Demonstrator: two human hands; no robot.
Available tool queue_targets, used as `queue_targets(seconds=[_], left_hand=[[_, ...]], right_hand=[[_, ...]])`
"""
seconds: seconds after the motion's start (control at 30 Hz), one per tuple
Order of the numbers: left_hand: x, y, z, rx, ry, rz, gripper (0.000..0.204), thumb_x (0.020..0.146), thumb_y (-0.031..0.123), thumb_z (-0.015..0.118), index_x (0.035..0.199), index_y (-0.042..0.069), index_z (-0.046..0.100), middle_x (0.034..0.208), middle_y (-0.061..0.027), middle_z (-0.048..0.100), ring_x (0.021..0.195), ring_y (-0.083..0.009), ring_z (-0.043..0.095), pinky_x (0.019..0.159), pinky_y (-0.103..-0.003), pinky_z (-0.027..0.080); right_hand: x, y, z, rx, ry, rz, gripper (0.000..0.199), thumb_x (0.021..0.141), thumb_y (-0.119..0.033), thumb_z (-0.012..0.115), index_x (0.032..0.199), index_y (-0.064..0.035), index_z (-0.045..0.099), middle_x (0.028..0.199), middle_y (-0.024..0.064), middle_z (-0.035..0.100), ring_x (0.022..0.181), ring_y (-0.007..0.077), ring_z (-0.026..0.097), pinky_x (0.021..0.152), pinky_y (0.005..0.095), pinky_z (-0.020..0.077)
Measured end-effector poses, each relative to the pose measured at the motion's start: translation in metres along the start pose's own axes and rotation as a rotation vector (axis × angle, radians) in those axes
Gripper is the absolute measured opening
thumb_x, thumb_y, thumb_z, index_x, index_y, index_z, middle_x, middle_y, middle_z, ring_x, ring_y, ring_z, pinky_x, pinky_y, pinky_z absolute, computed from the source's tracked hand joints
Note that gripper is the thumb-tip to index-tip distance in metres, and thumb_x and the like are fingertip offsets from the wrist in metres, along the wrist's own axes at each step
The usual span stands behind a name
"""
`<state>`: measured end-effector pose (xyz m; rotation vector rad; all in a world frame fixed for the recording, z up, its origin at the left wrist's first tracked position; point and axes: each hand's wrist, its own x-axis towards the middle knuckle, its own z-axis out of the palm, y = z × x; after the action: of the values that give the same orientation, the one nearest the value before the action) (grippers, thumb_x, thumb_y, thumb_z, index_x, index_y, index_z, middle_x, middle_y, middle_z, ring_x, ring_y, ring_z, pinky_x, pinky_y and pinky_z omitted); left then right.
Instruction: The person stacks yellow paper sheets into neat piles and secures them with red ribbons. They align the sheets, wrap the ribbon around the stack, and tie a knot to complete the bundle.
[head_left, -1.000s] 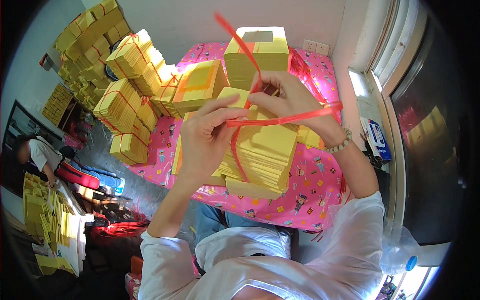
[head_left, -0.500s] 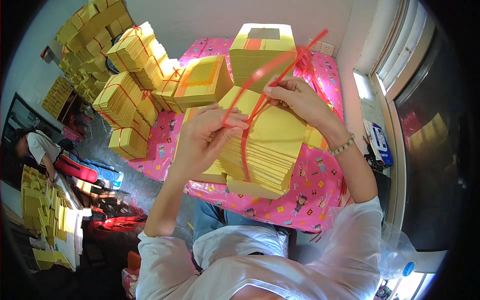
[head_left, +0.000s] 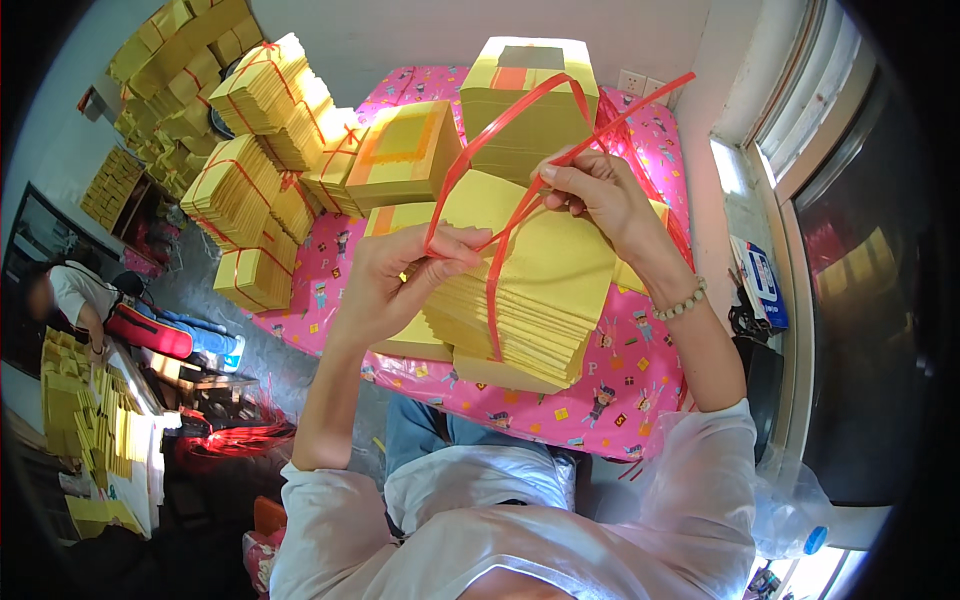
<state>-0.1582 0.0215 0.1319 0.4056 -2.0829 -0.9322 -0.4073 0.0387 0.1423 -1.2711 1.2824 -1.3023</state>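
1. We have two hands at one stack (head_left: 520,290) of yellow sheets, with one red strap (head_left: 492,270) looped around it.
2. Our left hand (head_left: 395,280) is closed, fingers pinching the strap against the stack's top left corner; the stack lies just right of and under this hand.
3. Our right hand (head_left: 600,195) is closed too, pinching the strap above the stack's far edge; two strap tails rise from it, one arching left, one running up to the right.
4. Beyond the right hand stands one tall yellow pile (head_left: 530,110); just beyond the left hand lies one flat bundle (head_left: 400,155).
5. Left of the left hand we count at least four tied bundles (head_left: 250,190) at the table's left edge.
6. The pink table (head_left: 640,370) shows bare cloth below the right wrist; its near edge runs just under the stack.
7. Far left of the left hand, another person (head_left: 75,295) bends over more yellow sheets.
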Motion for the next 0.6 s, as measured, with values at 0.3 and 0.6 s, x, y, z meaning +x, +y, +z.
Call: queue_targets(seconds=[0.3, 0.6], left_hand=[[0.004, -0.015, 0.004, -0.288, 0.220, -0.175, 0.018, 0.096, 0.011, 0.051, 0.098, -0.001, 0.064, 0.104, -0.0134, 0.067, 0.091, -0.0158, 0.065, 0.084, -0.027, 0.052], [0.006, -0.017, 0.008, -0.384, 0.373, -0.231, 0.021, 0.096, 0.013, 0.052, 0.102, -0.003, 0.065, 0.103, -0.0116, 0.067, 0.092, -0.0154, 0.065, 0.086, -0.027, 0.051]], right_hand=[[-0.005, -0.001, 0.000, 0.096, 0.019, 0.013, 0.020, 0.086, -0.024, 0.065, 0.093, -0.0063, 0.070, 0.070, -0.0026, 0.063, 0.064, 0.0023, 0.054, 0.060, 0.0174, 0.0385], [-0.017, 0.003, 0.000, 0.186, 0.113, -0.089, 0.016, 0.089, -0.021, 0.062, 0.093, -0.0064, 0.068, 0.077, -0.0005, 0.065, 0.068, 0.0038, 0.056, 0.065, 0.0185, 0.0432]])
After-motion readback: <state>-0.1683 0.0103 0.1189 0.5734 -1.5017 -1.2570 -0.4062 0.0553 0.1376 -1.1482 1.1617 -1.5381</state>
